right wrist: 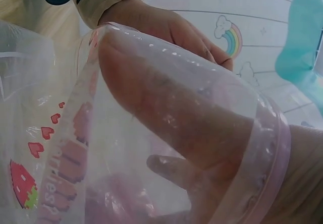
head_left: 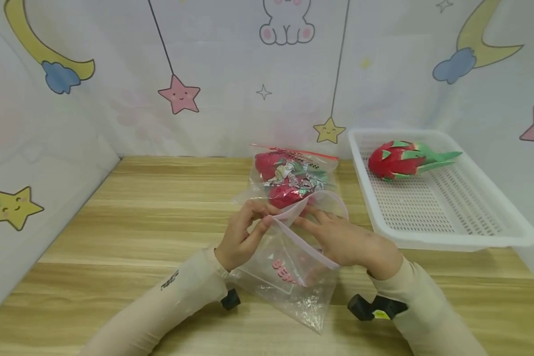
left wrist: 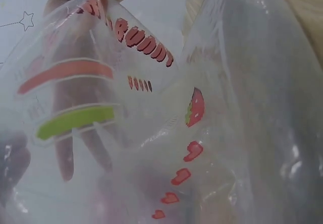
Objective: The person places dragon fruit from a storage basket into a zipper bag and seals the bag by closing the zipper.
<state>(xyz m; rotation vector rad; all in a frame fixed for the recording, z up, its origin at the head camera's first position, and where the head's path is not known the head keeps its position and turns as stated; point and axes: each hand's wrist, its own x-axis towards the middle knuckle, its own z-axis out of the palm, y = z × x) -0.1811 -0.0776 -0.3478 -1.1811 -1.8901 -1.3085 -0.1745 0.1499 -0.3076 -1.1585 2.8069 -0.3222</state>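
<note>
A clear zip bag (head_left: 289, 282) with a pink rim and printed pink lettering lies slanted on the table. My left hand (head_left: 244, 232) pinches the rim at its left corner between thumb and fingers. Within the bag's mouth is my right hand (head_left: 347, 240), its fingers extended toward the left. Through the plastic in the right wrist view, that hand (right wrist: 171, 113) shows with the pink rim (right wrist: 277, 163) around its wrist. Behind the hands rests another clear bag (head_left: 293, 170) with a red seal, containing red and green dragon fruits (head_left: 289, 193).
On the right stands a white plastic basket (head_left: 511, 222) holding one red dragon fruit (head_left: 400, 160) with green leaves. The wooden table (head_left: 160, 207) meets a cartoon-printed cloth (head_left: 231, 118) at the back. Black wrist devices (head_left: 374, 307) hang below both forearms.
</note>
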